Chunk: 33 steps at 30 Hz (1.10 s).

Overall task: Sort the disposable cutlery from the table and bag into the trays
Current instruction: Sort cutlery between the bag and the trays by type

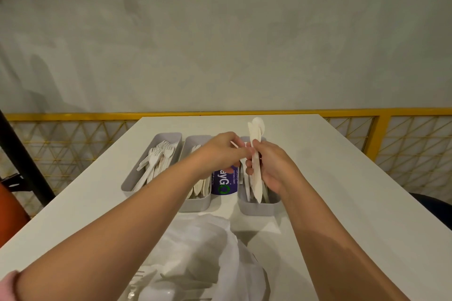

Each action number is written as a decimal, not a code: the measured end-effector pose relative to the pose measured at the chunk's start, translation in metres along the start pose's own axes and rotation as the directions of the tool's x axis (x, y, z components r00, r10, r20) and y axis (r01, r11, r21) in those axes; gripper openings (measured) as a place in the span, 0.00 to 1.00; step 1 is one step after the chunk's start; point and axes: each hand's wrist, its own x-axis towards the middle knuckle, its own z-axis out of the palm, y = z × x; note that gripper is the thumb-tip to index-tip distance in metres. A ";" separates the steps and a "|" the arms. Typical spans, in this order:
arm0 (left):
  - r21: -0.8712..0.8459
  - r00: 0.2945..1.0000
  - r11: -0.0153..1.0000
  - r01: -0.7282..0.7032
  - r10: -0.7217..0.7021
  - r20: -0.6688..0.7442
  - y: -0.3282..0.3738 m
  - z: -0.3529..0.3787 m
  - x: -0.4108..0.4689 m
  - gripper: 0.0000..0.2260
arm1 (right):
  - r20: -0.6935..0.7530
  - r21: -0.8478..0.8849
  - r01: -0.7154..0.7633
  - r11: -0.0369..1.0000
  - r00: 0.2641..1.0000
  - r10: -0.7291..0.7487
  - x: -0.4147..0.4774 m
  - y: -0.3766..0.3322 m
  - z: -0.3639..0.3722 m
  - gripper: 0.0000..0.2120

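Three grey trays stand in a row on the white table. The left tray holds several white forks. The middle tray holds pale cutlery, partly hidden by my left arm. The right tray holds more pieces. My right hand grips a bundle of white cutlery upright above the right tray. My left hand pinches a thin white piece from that bundle. A translucent plastic bag with more cutlery inside lies at the near edge.
A blue and white packet lies between the middle and right trays. A yellow mesh railing runs behind the table below a grey wall. An orange object sits at the far left.
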 end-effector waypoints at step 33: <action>0.024 0.995 0.999 -0.029 0.031 -0.093 -0.008 0.007 0.012 0.14 | 0.077 0.200 -0.017 0.980 0.997 0.002 0.000 0.000 -0.001 0.10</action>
